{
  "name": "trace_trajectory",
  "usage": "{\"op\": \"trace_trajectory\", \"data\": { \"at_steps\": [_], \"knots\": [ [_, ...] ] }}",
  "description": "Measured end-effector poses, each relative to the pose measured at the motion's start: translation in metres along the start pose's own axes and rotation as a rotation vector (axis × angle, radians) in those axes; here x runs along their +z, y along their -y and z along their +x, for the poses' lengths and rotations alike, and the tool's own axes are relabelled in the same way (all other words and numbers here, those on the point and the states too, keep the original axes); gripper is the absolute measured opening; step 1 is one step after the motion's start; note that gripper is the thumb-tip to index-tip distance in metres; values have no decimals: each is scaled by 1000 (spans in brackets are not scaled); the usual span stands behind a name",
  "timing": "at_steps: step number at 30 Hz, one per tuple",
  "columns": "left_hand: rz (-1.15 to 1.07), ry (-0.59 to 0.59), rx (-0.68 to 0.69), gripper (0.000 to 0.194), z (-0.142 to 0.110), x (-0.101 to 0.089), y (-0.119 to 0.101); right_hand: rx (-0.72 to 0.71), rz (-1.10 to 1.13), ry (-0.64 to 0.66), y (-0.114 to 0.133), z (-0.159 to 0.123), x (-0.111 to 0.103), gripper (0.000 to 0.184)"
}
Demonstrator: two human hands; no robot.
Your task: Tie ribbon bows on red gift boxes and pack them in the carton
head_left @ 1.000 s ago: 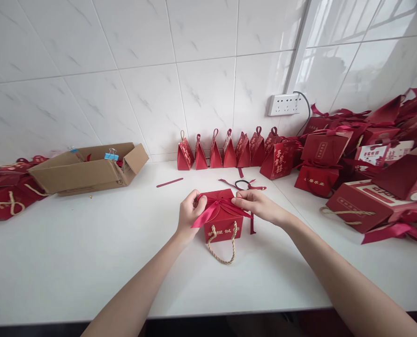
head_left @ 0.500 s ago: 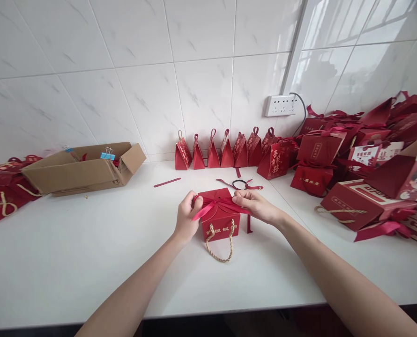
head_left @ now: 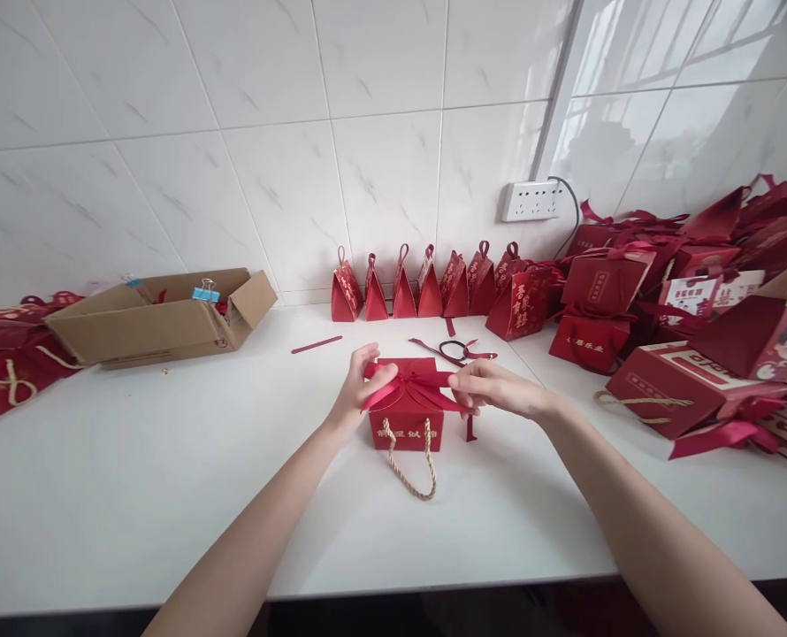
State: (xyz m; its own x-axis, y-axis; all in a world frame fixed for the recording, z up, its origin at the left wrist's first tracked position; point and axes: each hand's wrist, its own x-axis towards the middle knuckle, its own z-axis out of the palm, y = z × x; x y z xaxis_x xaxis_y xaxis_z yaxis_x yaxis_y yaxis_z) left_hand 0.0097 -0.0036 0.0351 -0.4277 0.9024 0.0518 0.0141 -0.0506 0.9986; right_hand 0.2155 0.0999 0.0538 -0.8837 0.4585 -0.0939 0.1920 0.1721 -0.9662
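Note:
A small red gift box (head_left: 403, 428) with gold lettering stands on the white table, its twisted gold cord handle (head_left: 412, 488) hanging down the front onto the tabletop. A red ribbon (head_left: 426, 386) is tied in a bow across its top. At the box's left side, my left hand (head_left: 357, 389) has its thumb and fingers apart, the thumb lying by the left part of the bow. On the opposite side my right hand (head_left: 492, 387) pinches the right part of the ribbon between thumb and fingers. Some of its fingertips are hidden.
Several red triangular boxes (head_left: 403, 296) stand along the wall. Ribbon strips and a black ring (head_left: 452, 349) lie behind the gift box. An open cardboard box (head_left: 148, 341) is at left, and a heap of red boxes (head_left: 606, 283) fills the right, below a power strip (head_left: 532, 202).
My left hand has loosened from a closed grip on the ribbon to spread fingers. The gift box has shifted slightly left and turned to face me more squarely. My right hand has moved slightly right.

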Motion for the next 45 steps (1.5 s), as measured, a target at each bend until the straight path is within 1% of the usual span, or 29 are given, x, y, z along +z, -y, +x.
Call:
{"op": "trace_trajectory", "data": {
  "at_steps": [3,6,8,11,13,16,19,21,23,27,30,35,37,39,40,41,42,44,45],
  "knots": [
    [-24,115,-147,71,-3,0,-2,74,-84,16,4,-2,3,44],
    [-74,242,-204,76,-8,0,-6,121,-120,53,5,-3,5,39],
    [-86,305,-207,73,-10,1,-9,112,-107,71,5,-3,6,37],
    [-83,344,-195,58,-13,3,-12,61,-67,86,6,-2,7,37],
    [-69,331,-187,50,-14,4,-13,42,-64,90,7,-2,8,37],
    [-48,316,-211,46,-14,5,-14,44,-83,95,8,-3,9,36],
    [-28,265,-227,46,-14,5,-14,42,-86,94,8,-4,11,35],
    [-10,209,-219,47,-13,5,-13,34,-80,85,8,-3,13,34],
    [7,178,-214,51,-12,5,-13,25,-79,67,9,-3,14,32],
    [25,168,-203,52,-11,5,-13,39,-136,49,12,-5,16,31],
    [32,167,-207,49,-10,6,-14,61,-181,68,18,-8,18,32],
    [46,142,-221,46,-10,6,-14,56,-162,73,21,-12,20,34],
    [35,133,-228,47,-10,6,-14,61,-146,119,18,-12,16,35],
    [11,124,-229,48,-11,6,-14,61,-113,183,13,-11,10,41],
    [-2,126,-230,48,-11,6,-14,60,-85,176,10,-9,6,48],
    [-13,134,-233,48,-11,7,-14,66,-47,128,7,-7,3,55],
    [-22,145,-235,48,-11,7,-14,86,-4,36,3,-4,1,61],
    [-44,154,-238,47,-11,9,-13,137,68,-197,-3,1,-2,69],
    [-57,137,-225,46,-11,9,-13,142,85,-266,-6,4,-1,70]
  ]
}}
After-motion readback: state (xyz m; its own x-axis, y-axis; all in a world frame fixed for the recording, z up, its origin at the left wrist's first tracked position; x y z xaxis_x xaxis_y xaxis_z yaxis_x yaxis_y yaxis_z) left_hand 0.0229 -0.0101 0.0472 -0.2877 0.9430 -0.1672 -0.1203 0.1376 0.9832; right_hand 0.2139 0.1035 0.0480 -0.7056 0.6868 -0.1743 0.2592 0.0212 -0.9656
